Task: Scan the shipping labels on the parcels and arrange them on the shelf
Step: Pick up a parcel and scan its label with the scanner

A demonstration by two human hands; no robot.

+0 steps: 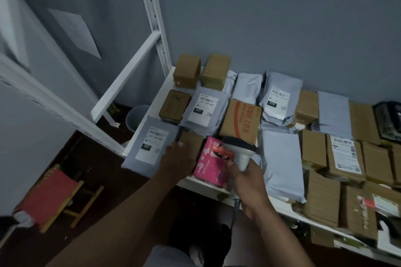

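Note:
My right hand (246,182) grips the handle of a white barcode scanner (239,150), whose head points over a pink parcel (213,161) at the front of the white shelf (193,181). Just left of the pink parcel, my left hand (179,158) rests on a small brown box (192,144), fingers lying over its top. A grey mailer bag with a label marked 231 (149,147) lies at the shelf's left front corner. A second grey bag marked 231 (205,110) sits behind it. Further right lies a grey bag marked 010 (278,102).
Several brown boxes (186,71) and plain grey bags (281,162) cover the shelf to the right. White shelf uprights (155,19) rise on the left. On the dark floor below stand a red folding stool (52,193) and a grey bin (136,117).

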